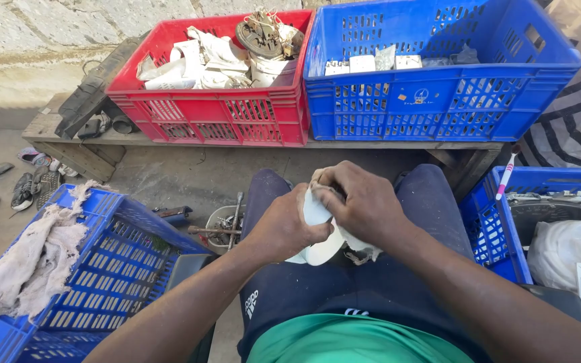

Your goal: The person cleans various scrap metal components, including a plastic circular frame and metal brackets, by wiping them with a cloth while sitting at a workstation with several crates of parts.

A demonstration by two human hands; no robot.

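Over my lap, both hands close around a white plastic part (319, 247) with a curved rim. My left hand (284, 228) grips it from the left side. My right hand (361, 202) covers its top and presses a crumpled rag (319, 177) against it. A bit of wire or metal hangs under the part near my right thigh. Most of the part is hidden by my fingers.
A red crate (237, 117) of white parts and a blue crate (438, 101) stand on a wooden pallet ahead. A blue crate (109, 269) draped with a dirty cloth (35, 255) sits at left, another blue crate (489, 235) at right. A small tub of tools (224, 228) lies on the floor.
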